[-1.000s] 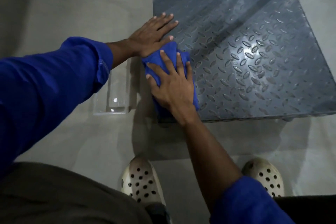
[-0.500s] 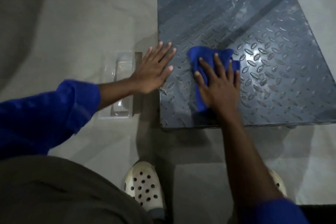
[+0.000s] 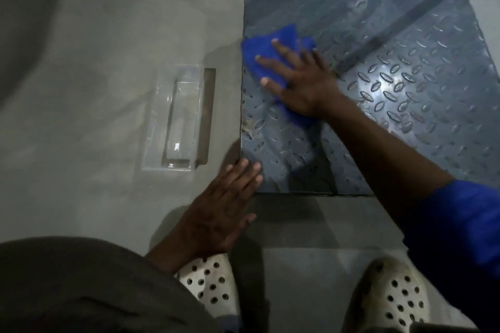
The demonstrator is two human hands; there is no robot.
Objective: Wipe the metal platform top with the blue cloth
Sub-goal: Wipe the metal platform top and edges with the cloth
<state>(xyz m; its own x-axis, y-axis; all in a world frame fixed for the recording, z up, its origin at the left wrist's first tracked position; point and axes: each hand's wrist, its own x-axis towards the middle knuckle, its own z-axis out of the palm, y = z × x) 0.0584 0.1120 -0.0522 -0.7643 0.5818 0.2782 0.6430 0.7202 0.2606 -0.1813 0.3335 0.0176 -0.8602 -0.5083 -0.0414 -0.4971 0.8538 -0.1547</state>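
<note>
I am mid-wipe: my right hand (image 3: 300,81), fingers spread, is pressing the blue cloth (image 3: 261,53) flat by the metal platform's (image 3: 405,94) left edge, upper centre of frame. Next, I reckon, sweeping rightward with even pressure.

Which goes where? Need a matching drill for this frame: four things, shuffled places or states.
1. blue cloth
2. left hand
3. clear tray
4. right shoe

a. on the floor, left of the metal platform
b. on the platform top, under the right hand
c. fingers straight, at the platform's near left corner
d. pale, perforated, before the platform's near edge

Pairs: 1-b, 2-c, 3-a, 4-d.
</note>
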